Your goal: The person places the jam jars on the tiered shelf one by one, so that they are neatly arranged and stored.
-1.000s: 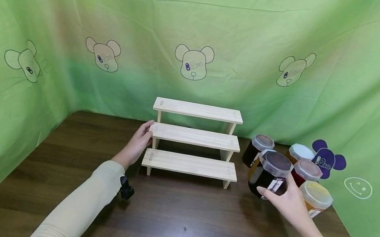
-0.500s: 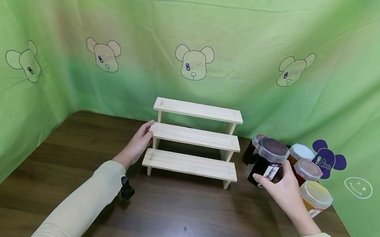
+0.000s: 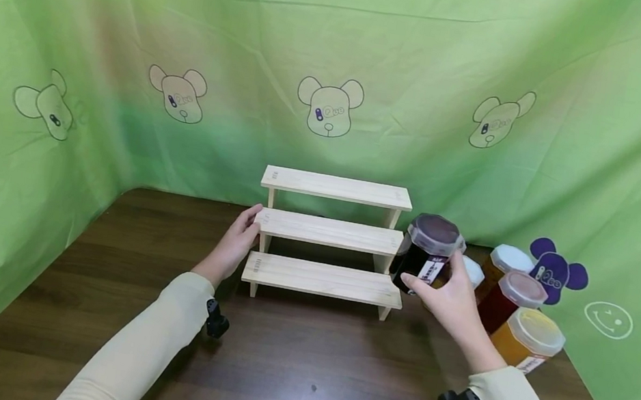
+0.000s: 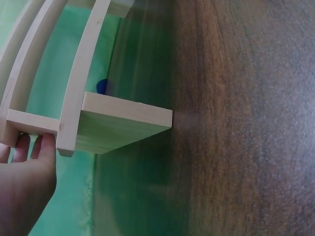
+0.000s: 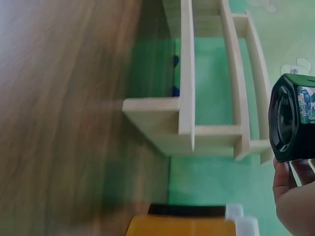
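Observation:
A pale wooden three-step display stand [image 3: 329, 231] stands at the table's middle back. My left hand [image 3: 234, 242] holds its left end at the middle board. In the left wrist view, the fingertips [image 4: 47, 142] meet the side upright between two boards. My right hand [image 3: 451, 302] grips a dark jar [image 3: 419, 263] with a clear faceted lid and white label. Raised off the table, this jar overlaps the stand's right end in the head view. The right wrist view shows the jar's dark base [image 5: 283, 118], with fingers wrapped round its side.
To the right stand several lidded jars: a yellow one [image 3: 513, 343], a red one [image 3: 499, 310], an amber one [image 3: 489, 277], and another with a pale lid [image 3: 473, 271] partly behind my right hand. A green printed cloth [image 3: 228, 27] surrounds the dark wooden table [image 3: 270, 372].
My right hand has carried the dark jar left and upward, from beside the other jars to the stand's right end. The left hand keeps its place on the stand.

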Demonstrator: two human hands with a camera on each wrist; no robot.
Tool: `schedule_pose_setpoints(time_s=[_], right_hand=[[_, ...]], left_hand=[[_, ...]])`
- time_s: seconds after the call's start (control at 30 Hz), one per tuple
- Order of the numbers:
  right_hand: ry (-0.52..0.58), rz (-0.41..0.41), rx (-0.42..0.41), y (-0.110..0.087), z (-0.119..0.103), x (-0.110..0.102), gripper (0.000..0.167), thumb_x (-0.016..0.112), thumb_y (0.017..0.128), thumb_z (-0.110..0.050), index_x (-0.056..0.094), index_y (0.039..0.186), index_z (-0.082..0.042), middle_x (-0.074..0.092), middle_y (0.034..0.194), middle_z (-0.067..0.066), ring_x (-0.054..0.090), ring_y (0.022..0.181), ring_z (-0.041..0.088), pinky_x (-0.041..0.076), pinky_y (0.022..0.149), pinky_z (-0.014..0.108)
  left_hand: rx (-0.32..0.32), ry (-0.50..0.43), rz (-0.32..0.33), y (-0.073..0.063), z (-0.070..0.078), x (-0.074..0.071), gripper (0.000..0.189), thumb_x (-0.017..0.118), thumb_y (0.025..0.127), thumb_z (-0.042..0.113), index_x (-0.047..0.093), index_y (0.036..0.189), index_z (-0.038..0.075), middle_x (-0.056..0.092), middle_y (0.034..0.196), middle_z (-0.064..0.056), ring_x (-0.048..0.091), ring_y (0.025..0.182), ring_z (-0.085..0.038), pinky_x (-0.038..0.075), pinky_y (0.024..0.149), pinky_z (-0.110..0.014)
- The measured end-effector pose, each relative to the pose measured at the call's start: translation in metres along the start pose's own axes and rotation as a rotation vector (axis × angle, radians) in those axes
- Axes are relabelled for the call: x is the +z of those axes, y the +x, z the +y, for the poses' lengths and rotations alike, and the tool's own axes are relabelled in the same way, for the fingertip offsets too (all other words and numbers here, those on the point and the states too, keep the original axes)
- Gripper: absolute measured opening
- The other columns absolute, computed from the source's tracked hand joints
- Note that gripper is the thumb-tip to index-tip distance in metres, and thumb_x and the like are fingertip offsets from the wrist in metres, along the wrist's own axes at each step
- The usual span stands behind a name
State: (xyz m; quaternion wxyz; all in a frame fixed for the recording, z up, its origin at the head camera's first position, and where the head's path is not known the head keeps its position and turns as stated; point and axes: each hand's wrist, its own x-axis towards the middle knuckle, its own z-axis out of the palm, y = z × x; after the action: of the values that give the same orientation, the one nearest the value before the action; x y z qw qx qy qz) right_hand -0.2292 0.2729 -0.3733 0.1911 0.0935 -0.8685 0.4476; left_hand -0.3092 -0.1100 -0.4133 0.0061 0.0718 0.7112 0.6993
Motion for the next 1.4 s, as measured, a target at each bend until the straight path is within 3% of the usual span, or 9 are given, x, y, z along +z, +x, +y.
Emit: schedule_pose_setpoints(time_s=[0.4, 0.73, 1.17, 1.4], right_hand=[[0.108, -0.055, -0.056, 0.024, -0.027, 0.03, 0.076, 0.085, 0.082, -0.018, 0.04, 0.141, -0.001, 0.055, 0.123, 0.018, 0.057, 0.101, 0.025, 0.052, 0.078, 0.022], [0.172, -0.046, -0.055, 0.042, -0.048, 0.059, 0.074, 0.086, 0.078, -0.018, 0.043, 0.136, 0.0, 0.055, 0.118, 0.018, 0.056, 0.106, 0.029, 0.048, 0.093, 0.045], [0.263, -0.054, -0.124, 0.067, -0.076, 0.095, 0.07, 0.088, 0.076, -0.016, 0.047, 0.13, 0.001, 0.055, 0.117, 0.017, 0.055, 0.102, 0.029, 0.047, 0.091, 0.042], [0.283, -0.043, -0.103, 0.079, -0.086, 0.11, 0.068, 0.088, 0.075, -0.019, 0.048, 0.128, -0.001, 0.054, 0.114, 0.015, 0.054, 0.099, 0.026, 0.048, 0.086, 0.039]], left_hand=[[-0.007, -0.007, 0.001, -0.004, 0.006, 0.001, 0.053, 0.034, 0.108, 0.015, 0.022, 0.16, 0.01, 0.025, 0.159, -0.016, 0.029, 0.145, -0.028, 0.028, 0.117, -0.048], [-0.006, -0.014, 0.012, -0.001, -0.001, 0.002, 0.052, 0.034, 0.109, 0.016, 0.024, 0.159, 0.012, 0.025, 0.159, -0.015, 0.029, 0.145, -0.026, 0.028, 0.117, -0.046], [0.0, -0.019, 0.017, -0.004, -0.001, 0.002, 0.052, 0.033, 0.109, 0.016, 0.022, 0.16, 0.01, 0.026, 0.158, -0.015, 0.03, 0.144, -0.026, 0.027, 0.117, -0.046], [0.009, -0.017, 0.01, -0.003, 0.0, 0.003, 0.052, 0.033, 0.109, 0.017, 0.022, 0.16, 0.01, 0.026, 0.159, -0.016, 0.03, 0.144, -0.027, 0.028, 0.117, -0.046]])
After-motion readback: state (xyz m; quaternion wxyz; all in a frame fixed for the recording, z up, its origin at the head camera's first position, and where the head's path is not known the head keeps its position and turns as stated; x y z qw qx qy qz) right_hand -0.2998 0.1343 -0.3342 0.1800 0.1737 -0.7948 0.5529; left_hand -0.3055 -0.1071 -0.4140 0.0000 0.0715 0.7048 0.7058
